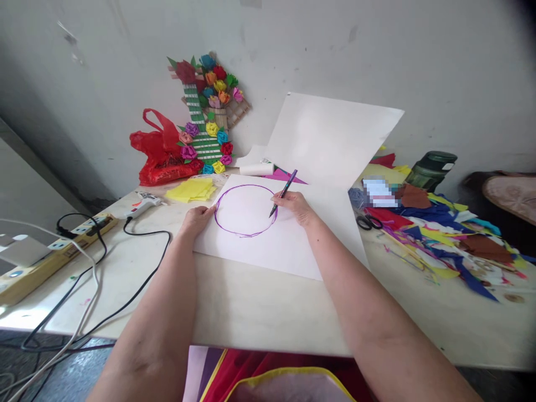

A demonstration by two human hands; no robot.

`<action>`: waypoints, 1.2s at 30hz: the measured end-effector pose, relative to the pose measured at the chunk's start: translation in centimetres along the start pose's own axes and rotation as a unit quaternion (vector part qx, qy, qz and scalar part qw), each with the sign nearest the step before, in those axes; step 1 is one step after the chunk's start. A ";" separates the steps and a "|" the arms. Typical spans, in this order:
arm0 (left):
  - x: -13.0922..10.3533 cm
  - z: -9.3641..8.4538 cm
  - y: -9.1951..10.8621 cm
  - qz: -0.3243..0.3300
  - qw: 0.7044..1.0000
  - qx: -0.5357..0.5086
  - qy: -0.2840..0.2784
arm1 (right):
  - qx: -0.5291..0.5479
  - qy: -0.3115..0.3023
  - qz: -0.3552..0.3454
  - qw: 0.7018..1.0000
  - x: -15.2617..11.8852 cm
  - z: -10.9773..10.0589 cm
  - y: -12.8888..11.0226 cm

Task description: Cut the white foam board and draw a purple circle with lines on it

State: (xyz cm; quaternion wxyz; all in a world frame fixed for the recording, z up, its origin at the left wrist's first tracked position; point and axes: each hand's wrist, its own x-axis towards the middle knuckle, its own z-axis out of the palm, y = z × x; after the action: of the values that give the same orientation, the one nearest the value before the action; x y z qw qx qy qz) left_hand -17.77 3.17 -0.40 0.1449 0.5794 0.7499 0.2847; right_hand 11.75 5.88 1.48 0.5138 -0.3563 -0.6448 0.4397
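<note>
Loosely, a wobbly purple circle (218, 200) rings smooth white paper (251, 254).

The person wears red clothes (251, 358) with yellow edges (293, 369). Purple and pale cloth (210, 365) shows at left. The arms (157, 312) are bare.

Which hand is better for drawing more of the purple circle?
Probably the right hand: it holds the pen, tip down near the purple circle. The left hand touches the paper.
</note>
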 end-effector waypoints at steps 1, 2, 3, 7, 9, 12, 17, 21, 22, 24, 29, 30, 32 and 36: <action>0.0 0.0 0.1 0.001 1.000 0.014 -0.004 | 0.016 0.006 0.011 1.000 0.1 -0.1 0.3; 0.0 0.0 0.2 0.004 1.000 0.030 -0.007 | 0.029 0.014 0.022 0.999 0.1 -0.2 0.6; 0.0 -0.1 0.3 0.009 0.999 0.046 -0.011 | 0.039 0.022 0.032 0.998 0.2 -0.2 0.9; 0.2 0.0 0.5 0.018 0.996 0.081 -0.016 | 0.044 0.027 0.031 0.998 0.2 -0.4 1.3; 0.4 0.1 0.4 0.020 0.996 0.087 -0.018 | 0.045 0.031 0.017 0.998 -0.2 -0.4 1.0; 0.5 0.2 0.2 0.022 0.995 0.094 -0.021 | 0.058 0.030 0.019 0.998 -1.2 -0.2 0.6; 0.6 0.4 -0.1 0.020 0.995 0.092 -0.013 | 0.055 -0.018 0.009 0.998 -2.6 0.2 0.2; 0.5 0.4 0.0 0.021 0.996 0.089 -0.013 | 0.008 -0.019 -0.009 1.000 -3.3 0.6 0.0; 0.4 0.4 0.1 0.022 0.996 0.089 -0.013 | -0.006 -0.016 -0.009 1.000 -3.5 0.7 -0.1; 0.3 0.3 0.2 0.026 0.995 0.091 -0.013 | -0.031 -0.014 -0.006 0.999 -3.6 0.9 -0.2; 0.2 0.4 0.3 0.025 0.993 0.113 -0.013 | -0.112 -0.007 -0.063 0.992 -3.6 1.3 -0.1; 0.2 0.4 0.3 0.024 0.992 0.120 -0.012 | -0.125 -0.005 -0.074 0.989 -3.6 1.3 0.0; 0.2 0.4 0.3 0.027 0.991 0.130 -0.009 | -0.143 -0.002 -0.082 0.986 -3.5 1.4 0.2; 0.2 0.5 0.3 0.037 0.989 0.141 -0.002 | -0.155 0.004 -0.081 0.985 -3.6 1.5 0.4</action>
State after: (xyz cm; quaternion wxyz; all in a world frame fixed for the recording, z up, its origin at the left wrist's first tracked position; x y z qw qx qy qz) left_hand -17.35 3.57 -0.56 0.0525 0.6220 0.7604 0.1796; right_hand 11.08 2.46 -0.27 0.4886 -0.3800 -0.7299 0.2899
